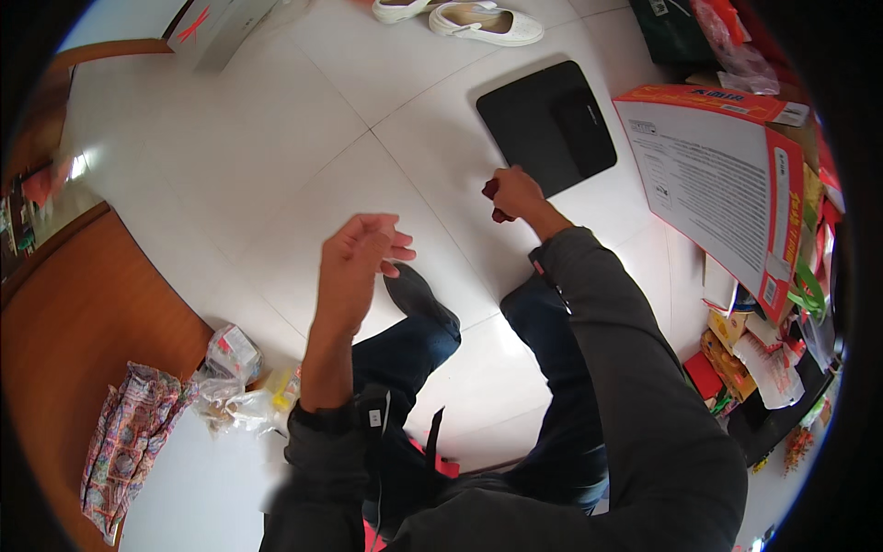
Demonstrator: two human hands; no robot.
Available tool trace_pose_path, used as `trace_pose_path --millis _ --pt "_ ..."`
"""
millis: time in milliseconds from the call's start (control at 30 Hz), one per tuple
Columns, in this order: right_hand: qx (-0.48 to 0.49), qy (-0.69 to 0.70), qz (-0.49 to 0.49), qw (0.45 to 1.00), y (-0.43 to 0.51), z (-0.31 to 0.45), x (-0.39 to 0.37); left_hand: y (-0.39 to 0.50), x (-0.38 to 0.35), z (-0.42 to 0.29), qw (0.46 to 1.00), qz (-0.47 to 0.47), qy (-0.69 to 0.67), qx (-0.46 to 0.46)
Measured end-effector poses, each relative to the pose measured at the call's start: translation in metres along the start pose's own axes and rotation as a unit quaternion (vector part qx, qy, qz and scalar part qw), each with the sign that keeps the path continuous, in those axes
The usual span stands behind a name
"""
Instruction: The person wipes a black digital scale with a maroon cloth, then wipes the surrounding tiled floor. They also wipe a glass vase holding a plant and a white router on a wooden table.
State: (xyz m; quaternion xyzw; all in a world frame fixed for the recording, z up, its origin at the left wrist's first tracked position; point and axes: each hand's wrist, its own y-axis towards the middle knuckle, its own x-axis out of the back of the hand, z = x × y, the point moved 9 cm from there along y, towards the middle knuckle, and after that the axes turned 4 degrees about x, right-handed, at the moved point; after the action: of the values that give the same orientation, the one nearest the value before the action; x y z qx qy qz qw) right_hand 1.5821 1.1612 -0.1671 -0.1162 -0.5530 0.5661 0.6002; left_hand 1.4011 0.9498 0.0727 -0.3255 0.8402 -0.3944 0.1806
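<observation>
My right hand [519, 194] is closed around a small dark red object [503, 216], whose ends stick out past the fingers; its kind cannot be made out. This hand is at the near edge of a flat black square with rounded corners, which looks like a bathroom scale [531, 124], on the tiled floor. Whether the hand touches it is unclear. My left hand [355, 265] is raised above the floor by my left shoe [414, 293]. Its fingers are bent and loosely parted, with nothing visible in them.
White shoes [486, 24] sit at the far edge. On the right, a large printed cardboard box [703, 172] leans near packets and bags [752, 366]. A brown wooden panel [103, 290], a patterned cloth bag [131, 441] and plastic bags [234, 359] are at left.
</observation>
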Motion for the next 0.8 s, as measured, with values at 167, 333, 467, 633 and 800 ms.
trace_pose_path --millis 167,333,467,633,800 --pt "-0.062 0.22 0.002 0.973 -0.092 -0.06 0.023 -0.056 -0.021 0.072 0.992 -0.033 -0.07 0.103" --pt "-0.149 0.488 0.023 0.86 -0.229 -0.091 0.028 -0.151 -0.052 0.067 0.985 0.027 -0.103 0.139" --pt "-0.206 0.585 -0.026 0.784 -0.287 -0.075 0.017 -0.202 -0.046 0.029 0.986 0.047 -0.088 0.134" --pt "-0.16 0.576 -0.109 0.794 -0.201 -0.04 -0.013 -0.214 -0.01 0.03 0.987 0.003 -0.119 0.109" --pt "-0.13 0.369 -0.226 0.892 -0.067 -0.006 -0.022 -0.211 0.034 0.072 0.979 -0.076 -0.142 0.124"
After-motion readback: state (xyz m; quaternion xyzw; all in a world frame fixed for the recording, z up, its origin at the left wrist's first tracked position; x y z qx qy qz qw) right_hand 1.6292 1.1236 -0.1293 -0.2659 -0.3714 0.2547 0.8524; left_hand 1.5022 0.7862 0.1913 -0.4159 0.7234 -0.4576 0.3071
